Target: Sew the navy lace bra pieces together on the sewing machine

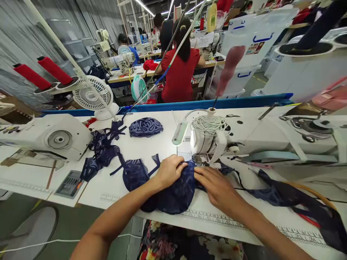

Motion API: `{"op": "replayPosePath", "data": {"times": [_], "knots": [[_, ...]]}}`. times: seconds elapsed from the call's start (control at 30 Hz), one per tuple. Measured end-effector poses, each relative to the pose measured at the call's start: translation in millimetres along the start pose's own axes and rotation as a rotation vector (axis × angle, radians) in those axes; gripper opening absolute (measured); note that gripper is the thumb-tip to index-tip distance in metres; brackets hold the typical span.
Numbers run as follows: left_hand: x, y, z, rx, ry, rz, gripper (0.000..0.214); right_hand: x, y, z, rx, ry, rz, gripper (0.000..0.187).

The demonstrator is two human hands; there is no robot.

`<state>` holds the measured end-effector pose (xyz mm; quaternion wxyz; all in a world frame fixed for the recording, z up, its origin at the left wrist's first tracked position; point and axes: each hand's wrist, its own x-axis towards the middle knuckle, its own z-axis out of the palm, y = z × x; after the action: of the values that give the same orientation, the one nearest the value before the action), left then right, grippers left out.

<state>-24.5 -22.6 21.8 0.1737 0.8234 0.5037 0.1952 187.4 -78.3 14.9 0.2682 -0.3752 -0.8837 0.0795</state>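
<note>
A navy lace bra [173, 193] lies on the white sewing table [151, 144], its cup under the needle area of the sewing machine [210, 142]. My left hand [170, 170] presses on the lace with fingers curled and closed on the fabric beside the presser foot. My right hand [215, 186] lies flat on the fabric to the right, fingers stretched toward the needle. Navy straps [284, 195] trail off to the right.
More navy lace pieces [103, 148] and a folded cup [145, 127] lie at the left. A second machine [51, 137], a white fan [93, 95] and red thread cones [55, 70] stand further left. A person in a red shirt [180, 72] sits ahead.
</note>
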Motion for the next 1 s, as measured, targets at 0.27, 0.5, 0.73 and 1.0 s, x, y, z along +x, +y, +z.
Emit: {"op": "replayPosePath", "data": {"times": [0.27,0.5,0.73,1.0], "knots": [[-27.0,-9.8,16.2,-0.212,-0.014,0.024,0.014,-27.3,-13.9,31.7,-0.218,0.022,0.024,0.026],[-12.9,4.9,18.6,-0.14,-0.046,-0.114,0.007,-34.9,-29.7,47.9,-0.184,0.089,0.143,0.025],[-2.4,0.7,26.3,-0.071,-0.064,-0.146,0.01,-35.0,-28.6,46.2,-0.167,0.098,0.165,0.023],[2.1,2.6,28.3,-0.049,-0.064,-0.215,0.012,-34.5,-26.9,47.5,-0.164,0.114,0.169,0.021]]}}
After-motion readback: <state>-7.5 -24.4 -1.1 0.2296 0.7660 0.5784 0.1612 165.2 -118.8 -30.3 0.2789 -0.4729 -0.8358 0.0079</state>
